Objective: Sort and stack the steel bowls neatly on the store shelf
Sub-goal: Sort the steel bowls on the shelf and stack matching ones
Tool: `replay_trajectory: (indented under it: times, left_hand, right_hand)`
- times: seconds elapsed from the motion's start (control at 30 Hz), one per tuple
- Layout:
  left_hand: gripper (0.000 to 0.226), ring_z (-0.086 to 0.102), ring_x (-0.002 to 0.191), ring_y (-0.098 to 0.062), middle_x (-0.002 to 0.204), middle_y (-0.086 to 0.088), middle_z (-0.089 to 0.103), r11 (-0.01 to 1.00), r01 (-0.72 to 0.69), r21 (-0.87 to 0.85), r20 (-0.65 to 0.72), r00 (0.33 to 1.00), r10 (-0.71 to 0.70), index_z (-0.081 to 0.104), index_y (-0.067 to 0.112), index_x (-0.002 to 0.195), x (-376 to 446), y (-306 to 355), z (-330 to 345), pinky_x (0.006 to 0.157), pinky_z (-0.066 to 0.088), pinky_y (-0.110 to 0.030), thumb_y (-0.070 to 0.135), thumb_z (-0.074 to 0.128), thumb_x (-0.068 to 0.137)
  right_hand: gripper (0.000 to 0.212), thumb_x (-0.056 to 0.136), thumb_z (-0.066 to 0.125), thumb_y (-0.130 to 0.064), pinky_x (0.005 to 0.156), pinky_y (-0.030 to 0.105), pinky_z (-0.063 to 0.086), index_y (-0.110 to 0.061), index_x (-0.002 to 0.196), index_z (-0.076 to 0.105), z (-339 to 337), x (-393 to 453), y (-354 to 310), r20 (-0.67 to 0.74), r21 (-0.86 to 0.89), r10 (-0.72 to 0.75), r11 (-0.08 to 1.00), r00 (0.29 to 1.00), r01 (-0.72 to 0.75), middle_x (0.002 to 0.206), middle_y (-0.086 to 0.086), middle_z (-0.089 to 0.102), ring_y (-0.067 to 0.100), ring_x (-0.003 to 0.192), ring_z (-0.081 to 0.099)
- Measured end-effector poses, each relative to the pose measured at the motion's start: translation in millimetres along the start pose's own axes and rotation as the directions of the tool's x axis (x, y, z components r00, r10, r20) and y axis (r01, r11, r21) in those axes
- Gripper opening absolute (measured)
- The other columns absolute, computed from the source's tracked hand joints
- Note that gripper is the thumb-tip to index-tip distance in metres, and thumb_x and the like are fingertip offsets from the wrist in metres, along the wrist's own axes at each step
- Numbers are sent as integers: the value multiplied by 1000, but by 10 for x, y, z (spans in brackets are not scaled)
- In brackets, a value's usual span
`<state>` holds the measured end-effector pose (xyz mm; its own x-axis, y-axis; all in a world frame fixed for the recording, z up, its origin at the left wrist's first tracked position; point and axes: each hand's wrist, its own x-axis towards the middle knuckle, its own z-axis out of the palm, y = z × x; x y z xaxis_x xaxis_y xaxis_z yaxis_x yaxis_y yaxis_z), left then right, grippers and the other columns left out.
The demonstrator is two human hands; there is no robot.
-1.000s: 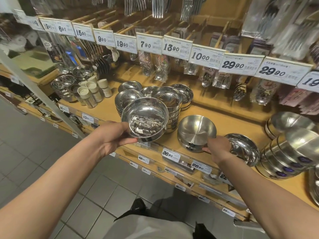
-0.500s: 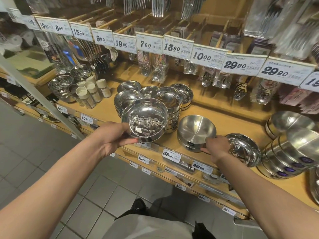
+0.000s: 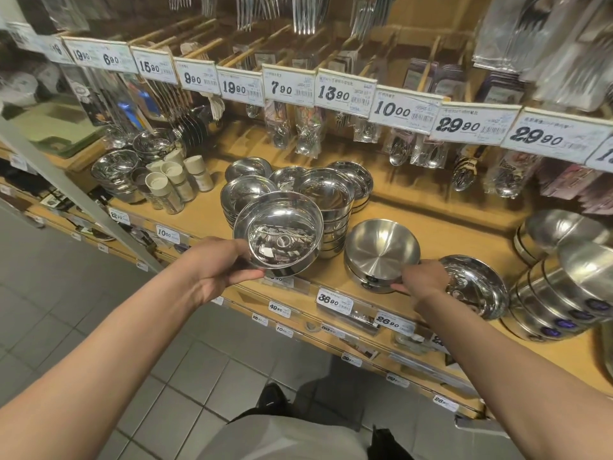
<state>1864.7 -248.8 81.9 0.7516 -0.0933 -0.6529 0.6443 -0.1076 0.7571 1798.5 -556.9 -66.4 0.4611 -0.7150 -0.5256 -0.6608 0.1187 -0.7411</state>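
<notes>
The left hand [image 3: 215,267] grips a shiny steel bowl [image 3: 278,234] by its near rim, thumb under the edge and fingers curled behind it, holding it tilted toward the camera just above the front edge of the wooden shelf [image 3: 441,240]. Right behind this bowl stand two stacks of polished bowls: a lower stack [image 3: 243,195] to the left and a taller stack [image 3: 326,207] to the right, with three more small piles [image 3: 355,180] behind them nearer the back of the shelf. The right hand [image 3: 421,277] reaches to a short stack of matte bowls [image 3: 381,252] standing just right of the tall stack; its fingers curl over the near rim of the top bowl, with the thumb along the outer wall. Touching that hand's far side lies a shallow shiny dish [image 3: 477,287], tilted up on the shelf. Further right, a row of larger bowls [image 3: 564,293] lies on its side, nested, with dark stickers on the walls. At the left end of the shelf stand glass jars [image 3: 172,187] with pale lids beside more steel bowls [image 3: 116,171]. White price tags [image 3: 345,92] run along the rail above, with packed cutlery [image 3: 305,134] hanging below them.
</notes>
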Motion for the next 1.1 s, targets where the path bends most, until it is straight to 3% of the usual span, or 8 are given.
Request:
replay_trajectory:
  times: [0.23,0.33,0.43,0.5,0.6,0.73,0.9,1.1]
  left_hand:
    - [15,71,51,-20,56,-12,70,1000,0,14,12,1000,0,59,-8,81,53,3,-4,46,59,-26,-12,50,92]
    - [13,72,52,-20,58,-12,71,1000,0,24,36,999,-1,59,-8,84,58,-13,31,46,59,-25,-12,50,92]
    - [13,74,57,-22,65,-15,74,999,-11,41,80,997,8,61,-9,89,43,-25,158,47,59,-26,-12,49,91]
    - [14,74,60,-23,73,-17,75,998,-22,57,124,992,15,63,-10,94,29,-26,332,45,58,-24,-13,49,90]
    - [16,73,64,-24,90,-22,73,994,-44,104,198,980,23,62,-11,100,6,-19,746,45,58,-23,-13,50,90]
    - [18,74,63,-23,81,-17,75,977,-95,191,328,944,28,65,-9,101,-58,-56,1471,45,58,-25,-14,55,88]
    - [11,72,53,-21,58,-12,72,954,-83,288,441,896,-55,60,-7,93,-107,-236,2188,39,54,-23,-14,52,89]
    - [16,74,57,-25,91,-20,70,925,-73,373,436,894,-105,60,-6,97,33,-421,2511,39,53,-22,-17,55,87]
  right_hand:
    - [12,98,62,-9,41,23,53,-2,88,60,-24,-77,-21,-2,-94,-17,995,1000,17,99,21,74,16,49,69]
    - [23,96,65,-15,58,31,60,-2,78,57,-96,-165,-53,-13,-65,-37,997,999,36,92,19,74,22,60,73]
    - [28,96,64,-22,45,19,50,-2,80,54,-281,-248,-72,-51,-118,-133,985,990,126,73,5,62,12,47,62]
    - [20,96,60,-20,51,19,55,-4,84,59,-466,-306,-99,-45,-89,-177,981,983,173,76,6,60,14,52,64]
    - [23,97,56,-16,74,43,61,3,89,68,-851,-342,-89,12,97,-143,985,990,141,87,17,67,30,75,73]
    - [23,102,58,-21,60,31,60,0,107,65,-1438,-395,23,169,271,-166,956,972,116,98,13,65,22,85,67]
    - [28,100,61,-33,68,33,62,-12,117,66,-1853,-476,120,205,351,-168,932,964,88,110,15,67,26,94,73]
    - [28,99,65,-31,76,32,63,-8,114,68,-1867,-502,297,144,413,-117,909,983,48,109,18,73,29,98,75]
